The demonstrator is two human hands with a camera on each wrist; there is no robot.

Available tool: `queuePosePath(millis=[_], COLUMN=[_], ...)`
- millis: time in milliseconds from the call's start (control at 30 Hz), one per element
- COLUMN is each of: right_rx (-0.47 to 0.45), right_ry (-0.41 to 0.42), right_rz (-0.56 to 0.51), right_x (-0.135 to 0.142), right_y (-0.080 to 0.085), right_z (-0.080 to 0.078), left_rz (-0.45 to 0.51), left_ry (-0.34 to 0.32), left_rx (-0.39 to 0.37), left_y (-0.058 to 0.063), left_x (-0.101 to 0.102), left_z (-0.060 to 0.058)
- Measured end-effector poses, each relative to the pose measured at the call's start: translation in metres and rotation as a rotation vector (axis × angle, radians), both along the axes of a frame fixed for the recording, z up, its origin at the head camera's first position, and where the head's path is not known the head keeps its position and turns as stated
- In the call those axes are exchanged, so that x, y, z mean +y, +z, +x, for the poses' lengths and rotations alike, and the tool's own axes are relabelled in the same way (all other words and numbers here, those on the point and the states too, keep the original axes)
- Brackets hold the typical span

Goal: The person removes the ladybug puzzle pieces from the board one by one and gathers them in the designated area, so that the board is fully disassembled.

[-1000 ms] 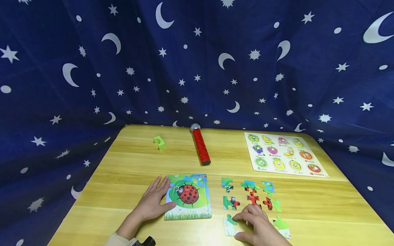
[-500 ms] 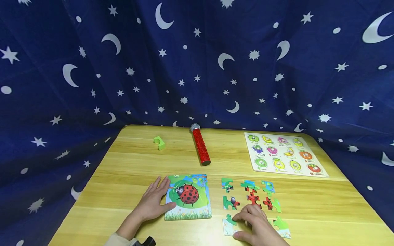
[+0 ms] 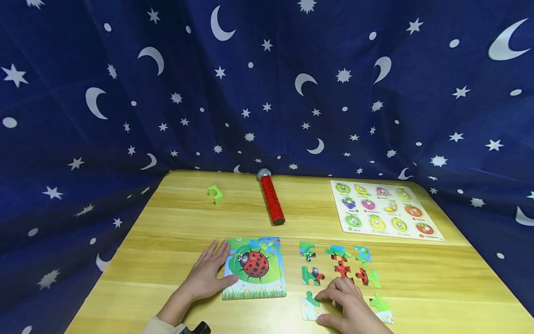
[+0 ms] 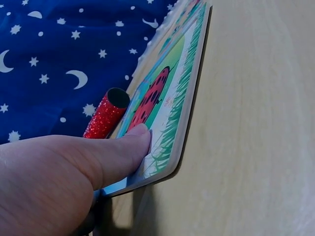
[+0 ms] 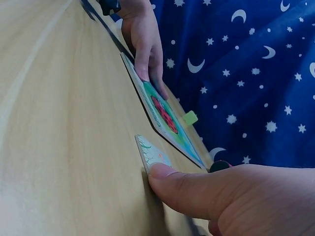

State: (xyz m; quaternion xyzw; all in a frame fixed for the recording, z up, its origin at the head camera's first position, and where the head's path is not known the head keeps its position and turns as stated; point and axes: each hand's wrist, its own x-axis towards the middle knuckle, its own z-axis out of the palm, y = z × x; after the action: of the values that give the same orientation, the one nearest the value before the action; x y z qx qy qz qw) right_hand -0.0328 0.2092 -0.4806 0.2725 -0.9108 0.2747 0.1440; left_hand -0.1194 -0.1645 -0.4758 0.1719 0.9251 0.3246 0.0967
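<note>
A ladybug picture board (image 3: pixel 273 273) lies flat on the table. My left hand (image 3: pixel 206 273) rests at its left edge, fingers extended along the side and thumb over the printed face; the left wrist view has this thumb (image 4: pixel 123 150) on the grassy corner. To the right, my right hand (image 3: pixel 344 304) pinches a grass-and-leaf jigsaw piece (image 3: pixel 309 310) between thumb and index finger. In the right wrist view the thumb (image 5: pixel 170 177) covers one end of that piece (image 5: pixel 150 152). Part of the loose jigsaw behind this hand is hidden.
More ladybug jigsaw pieces lie beyond and right of the right hand, among them a leaf piece (image 3: pixel 310 276) and a corner piece (image 3: pixel 380 306). Farther back are a red glitter microphone (image 3: pixel 272 199), a green block (image 3: pixel 216 195) and a fruit puzzle board (image 3: pixel 381 213). A starry curtain (image 3: pixel 267 93) hangs behind.
</note>
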Motion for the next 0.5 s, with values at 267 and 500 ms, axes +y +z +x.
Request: queuePosePath(millis=[267, 500], right_rx=[-0.035, -0.104], right_ry=[-0.013, -0.223], right_rz=[-0.012, -0.016], right_x=[0.001, 0.016], right_y=[0.003, 0.016], right_z=[0.001, 0.003], left_rz=[0.012, 0.03], left_ry=[0.011, 0.012], left_rx=[-0.006, -0.006], left_y=[-0.002, -0.003], left_x=[-0.001, -0.002], left_z=[0.001, 0.002])
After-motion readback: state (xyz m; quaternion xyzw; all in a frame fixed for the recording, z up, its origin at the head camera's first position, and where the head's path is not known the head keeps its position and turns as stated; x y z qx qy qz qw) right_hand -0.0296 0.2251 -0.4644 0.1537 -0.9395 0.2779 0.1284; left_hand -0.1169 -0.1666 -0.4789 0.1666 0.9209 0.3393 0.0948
